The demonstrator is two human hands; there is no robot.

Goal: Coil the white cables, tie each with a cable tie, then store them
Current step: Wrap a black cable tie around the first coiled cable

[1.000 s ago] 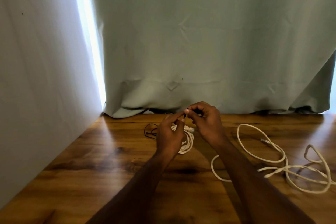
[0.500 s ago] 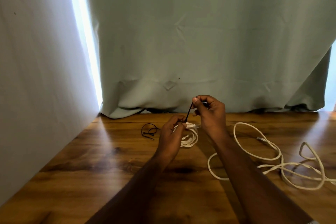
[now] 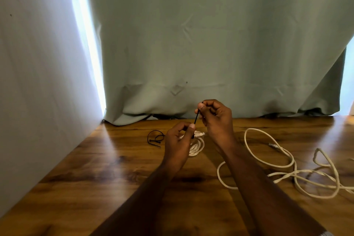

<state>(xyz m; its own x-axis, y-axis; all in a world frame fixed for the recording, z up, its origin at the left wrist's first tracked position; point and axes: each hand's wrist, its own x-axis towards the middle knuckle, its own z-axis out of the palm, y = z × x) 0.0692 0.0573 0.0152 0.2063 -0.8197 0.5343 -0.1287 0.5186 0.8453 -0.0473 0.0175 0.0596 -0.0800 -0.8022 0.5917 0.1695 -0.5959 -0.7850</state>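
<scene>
A small coiled white cable (image 3: 197,146) lies on the wooden table, partly hidden behind my left hand (image 3: 178,143). My left hand pinches the coil where a black cable tie (image 3: 196,118) wraps it, next to the cable's plug. My right hand (image 3: 214,117), raised just above and right of the coil, pinches the tie's free tail, which runs straight up from the coil. A second white cable (image 3: 287,166) sprawls uncoiled in loose loops on the right side of the table.
Spare black cable ties (image 3: 156,138) lie on the wooden table (image 3: 95,188) left of the coil. A grey-green curtain (image 3: 210,44) hangs along the far edge, and a pale wall (image 3: 38,82) borders the left side.
My right hand has risen away from my left, drawing the black tie's tail out upward through the coil. My left hand stays on the coil.
</scene>
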